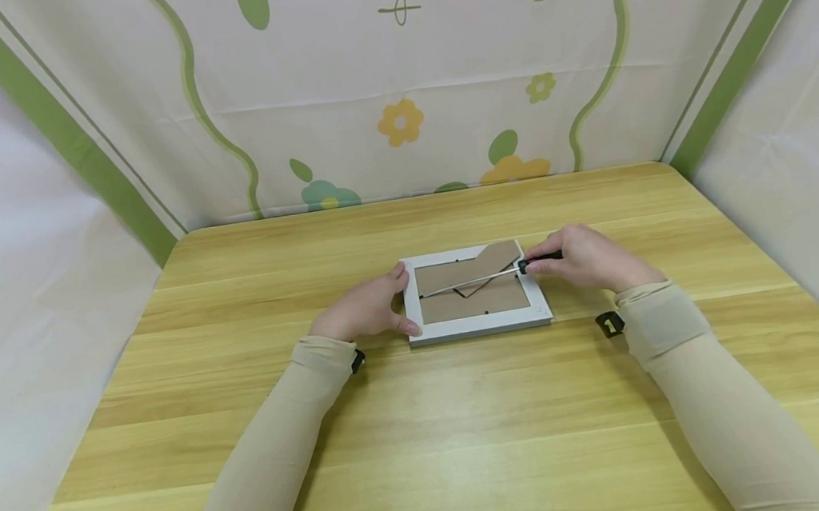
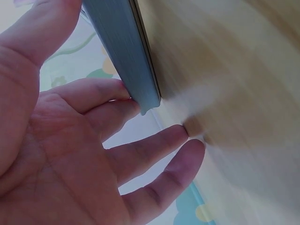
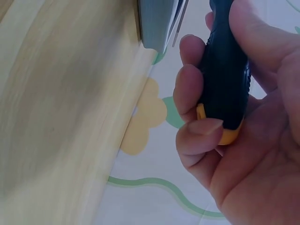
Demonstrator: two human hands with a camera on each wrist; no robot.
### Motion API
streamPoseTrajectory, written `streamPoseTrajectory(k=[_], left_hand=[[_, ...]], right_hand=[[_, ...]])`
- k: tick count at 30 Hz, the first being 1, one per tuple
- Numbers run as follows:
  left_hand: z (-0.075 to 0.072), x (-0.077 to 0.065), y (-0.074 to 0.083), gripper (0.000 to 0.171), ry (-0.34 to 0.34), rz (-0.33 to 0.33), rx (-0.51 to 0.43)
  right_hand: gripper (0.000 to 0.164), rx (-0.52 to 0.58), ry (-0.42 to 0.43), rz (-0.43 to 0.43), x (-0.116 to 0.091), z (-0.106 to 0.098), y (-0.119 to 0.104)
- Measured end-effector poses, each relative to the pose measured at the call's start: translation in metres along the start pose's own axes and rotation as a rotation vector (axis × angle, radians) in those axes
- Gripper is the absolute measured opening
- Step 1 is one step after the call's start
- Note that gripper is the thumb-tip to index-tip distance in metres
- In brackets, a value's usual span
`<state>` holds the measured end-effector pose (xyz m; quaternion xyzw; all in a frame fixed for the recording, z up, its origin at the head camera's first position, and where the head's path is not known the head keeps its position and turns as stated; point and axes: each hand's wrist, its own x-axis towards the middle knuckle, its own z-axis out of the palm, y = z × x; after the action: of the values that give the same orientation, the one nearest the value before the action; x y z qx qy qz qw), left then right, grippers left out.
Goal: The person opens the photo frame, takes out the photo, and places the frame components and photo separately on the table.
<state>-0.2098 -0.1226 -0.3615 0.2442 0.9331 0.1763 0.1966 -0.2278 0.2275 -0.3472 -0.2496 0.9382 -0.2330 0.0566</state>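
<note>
A white picture frame [image 1: 478, 327] lies face down on the table, its brown backing board [image 1: 450, 308] and folded stand [image 1: 498, 257] upward. Small dark tabs sit round the board's edge. My left hand [image 1: 368, 303] holds the frame's left side, thumb at the near corner and forefinger at the far one; its other fingers reach down by the tabletop. In my right hand [image 1: 577, 257] is a screwdriver [image 3: 225, 70], gripped by its black handle with an orange end. The shaft [image 1: 476, 279] slants across the board, its tip at the tab by the left inner edge.
The light wooden table [image 1: 424, 447] extends around the frame on every side. Behind it hangs a pale curtain [image 1: 308, 63] printed with flowers and green lines, and white cloth [image 1: 25, 237] hangs at both sides. Dark straps [image 1: 610, 323] circle both wrists.
</note>
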Motion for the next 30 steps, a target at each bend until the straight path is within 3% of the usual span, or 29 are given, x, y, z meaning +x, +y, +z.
streamPoseTrajectory(k=[5, 18, 26, 30], left_hand=[[-0.001, 0.0, 0.0, 0.106, 0.001, 0.005, -0.001], [-0.001, -0.002, 0.0, 0.106, -0.003, 0.005, -0.02], [-0.001, -0.003, -0.001, 0.105, 0.005, 0.004, -0.031], [-0.001, -0.001, -0.002, 0.105, 0.0, 0.007, -0.027]], right_hand=[[0.024, -0.014, 0.016, -0.016, 0.001, 0.0, -0.001], [0.022, -0.183, 0.1, -0.119, 0.002, -0.014, -0.022], [0.017, -0.277, 0.066, -0.117, 0.011, -0.035, -0.05], [0.013, -0.317, 0.056, -0.169, 0.017, -0.044, -0.061]])
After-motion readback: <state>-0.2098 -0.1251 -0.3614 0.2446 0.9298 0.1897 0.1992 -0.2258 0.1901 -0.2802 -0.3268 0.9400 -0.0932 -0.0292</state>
